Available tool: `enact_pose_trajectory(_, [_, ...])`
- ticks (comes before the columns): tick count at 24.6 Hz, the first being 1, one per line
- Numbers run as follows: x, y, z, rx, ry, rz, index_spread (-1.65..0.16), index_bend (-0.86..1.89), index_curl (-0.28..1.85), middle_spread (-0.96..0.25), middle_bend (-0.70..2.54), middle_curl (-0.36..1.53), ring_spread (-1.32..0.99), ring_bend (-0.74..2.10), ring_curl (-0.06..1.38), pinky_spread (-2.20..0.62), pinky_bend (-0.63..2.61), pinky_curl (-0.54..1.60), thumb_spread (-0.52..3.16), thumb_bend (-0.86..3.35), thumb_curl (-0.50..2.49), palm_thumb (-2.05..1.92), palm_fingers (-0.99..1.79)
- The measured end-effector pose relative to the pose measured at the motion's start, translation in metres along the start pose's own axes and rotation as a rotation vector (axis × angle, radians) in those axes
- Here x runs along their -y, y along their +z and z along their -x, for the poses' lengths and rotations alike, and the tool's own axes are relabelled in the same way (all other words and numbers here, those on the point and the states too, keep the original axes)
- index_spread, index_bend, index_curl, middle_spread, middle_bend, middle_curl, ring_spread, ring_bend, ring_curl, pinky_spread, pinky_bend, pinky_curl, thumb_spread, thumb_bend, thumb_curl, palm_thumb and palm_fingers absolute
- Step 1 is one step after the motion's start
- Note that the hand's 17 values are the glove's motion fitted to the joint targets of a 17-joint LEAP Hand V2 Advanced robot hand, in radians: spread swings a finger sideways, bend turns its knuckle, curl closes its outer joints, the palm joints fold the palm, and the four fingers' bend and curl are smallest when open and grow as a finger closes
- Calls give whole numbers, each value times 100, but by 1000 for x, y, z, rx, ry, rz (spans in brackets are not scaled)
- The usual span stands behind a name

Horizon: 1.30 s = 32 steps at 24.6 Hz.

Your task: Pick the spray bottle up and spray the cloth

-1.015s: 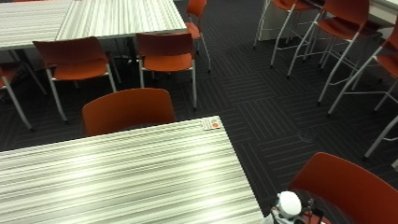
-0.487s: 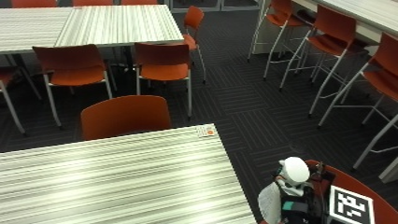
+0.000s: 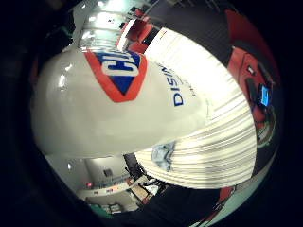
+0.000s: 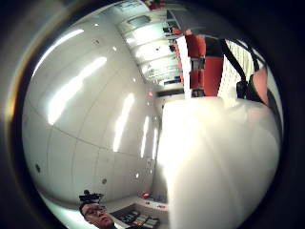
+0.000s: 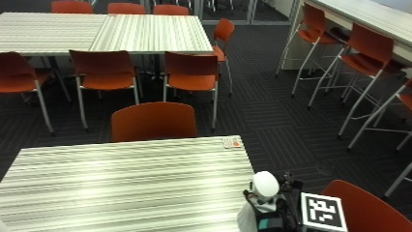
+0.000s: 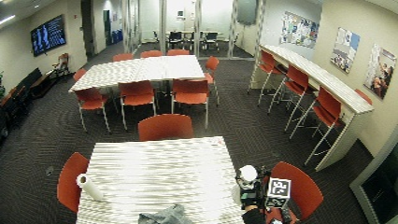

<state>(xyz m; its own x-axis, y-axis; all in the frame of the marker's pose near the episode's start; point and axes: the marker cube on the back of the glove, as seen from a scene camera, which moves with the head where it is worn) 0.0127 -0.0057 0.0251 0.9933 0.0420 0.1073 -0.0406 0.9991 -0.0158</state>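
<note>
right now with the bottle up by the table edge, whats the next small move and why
Probably carry the spray bottle over toward the cloth, nozzle facing it. The bottle fills both palm views, so it seems already in the right hand, while the cloth lies apart on the striped table.

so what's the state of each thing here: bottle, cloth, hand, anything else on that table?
white spray bottle: lifted, off the striped table, beside its edge
black-gloved right hand: holds the bottle from below
grey cloth: crumpled, on the table, apart from the bottle
white paper towel roll: lying on the table near its far side edge
small card: flat at the table corner
</note>
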Motion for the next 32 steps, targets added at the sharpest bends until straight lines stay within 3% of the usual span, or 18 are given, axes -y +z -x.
enact_pose_trajectory(12, [-73, 121, 0, -156, -39, 406, -20, 49, 56, -9, 48, 55, -22, 45, 44, -2, 11, 15, 42, -2, 75, 118, 85])
enact_pose_trajectory(21, [-78, 138, -8, -277, 19, 484, -20, 47, 56, -9, 47, 55, -22, 43, 44, -2, 12, 16, 41, -2, 76, 118, 87])
enact_pose_trajectory(25, [-78, 145, -25, -548, 156, 574, -20, 46, 56, -9, 46, 55, -22, 43, 44, -2, 12, 16, 40, -2, 76, 118, 88])
enact_pose_trajectory(32, [-84, 153, -76, -1276, 342, 771, -19, 44, 56, -8, 46, 56, -21, 43, 45, -2, 11, 16, 39, -3, 77, 117, 90])
